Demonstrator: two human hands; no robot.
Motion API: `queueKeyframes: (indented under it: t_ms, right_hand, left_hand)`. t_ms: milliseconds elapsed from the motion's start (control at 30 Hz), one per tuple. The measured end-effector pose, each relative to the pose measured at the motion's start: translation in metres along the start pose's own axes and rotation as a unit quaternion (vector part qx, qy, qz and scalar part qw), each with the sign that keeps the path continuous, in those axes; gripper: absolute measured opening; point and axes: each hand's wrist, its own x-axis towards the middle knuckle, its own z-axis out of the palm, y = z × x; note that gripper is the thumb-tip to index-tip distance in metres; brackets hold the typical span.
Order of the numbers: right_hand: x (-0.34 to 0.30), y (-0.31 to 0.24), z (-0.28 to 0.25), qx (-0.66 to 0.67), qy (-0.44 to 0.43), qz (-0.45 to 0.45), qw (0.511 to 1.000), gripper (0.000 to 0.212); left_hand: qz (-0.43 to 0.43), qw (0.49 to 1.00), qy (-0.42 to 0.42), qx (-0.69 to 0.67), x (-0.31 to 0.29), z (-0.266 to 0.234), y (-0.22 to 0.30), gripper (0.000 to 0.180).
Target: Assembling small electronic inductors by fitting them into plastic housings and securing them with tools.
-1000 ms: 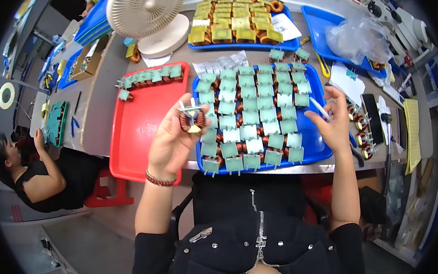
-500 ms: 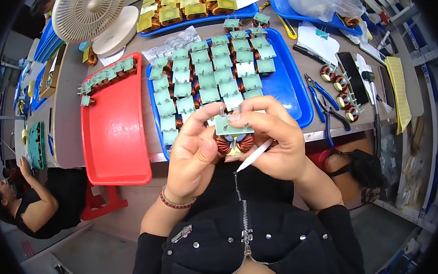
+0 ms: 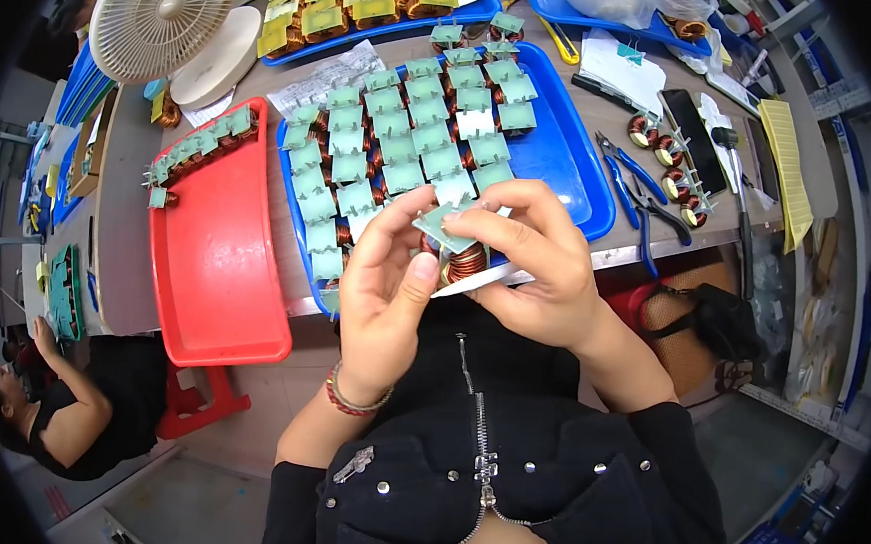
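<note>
Beige plastic is forming the fan (image 3: 167, 6) on the left, beyond a shallow red tray (image 3: 221, 279) where small green-topped coils (image 3: 199, 148) are lining the far edge. Toward the middle, the left hand (image 3: 385, 289) is holding a copper-wound coil (image 3: 466, 262) in front of the chest, its grip cupping the near left side. This piece is looking dense for its size, with a stiff board (image 3: 438, 230), smooth windings and pins probably prone to bending; the board's edges are seeming the safest hold. The right hand (image 3: 535, 268) is touching the board with a finger, its grip also clasping a white stick tool (image 3: 470, 281) that is crossing the coil's near side. Behind, a blue tray (image 3: 561, 170) is carrying packed rows, partly hidden by the hands. Farther right, blue-handled pliers (image 3: 625, 184) are lying on the bench (image 3: 723, 212) beside loose coils (image 3: 671, 177).
</note>
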Motion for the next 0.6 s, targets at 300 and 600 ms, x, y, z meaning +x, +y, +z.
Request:
queueKeyframes:
  t_ms: [300, 600]
  right_hand:
    - [0.0, 0.011, 0.004, 0.004, 0.068, -0.098, 0.993, 0.076]
    - [-0.007, 0.009, 0.001, 0.181, 0.054, 0.015, 0.982, 0.048]
  left_hand:
    - [-0.019, 0.993, -0.088, -0.073, 0.011, -0.01, -0.009, 0.067]
    - [-0.062, 0.977, -0.152, -0.135, 0.006, -0.018, -0.013, 0.061]
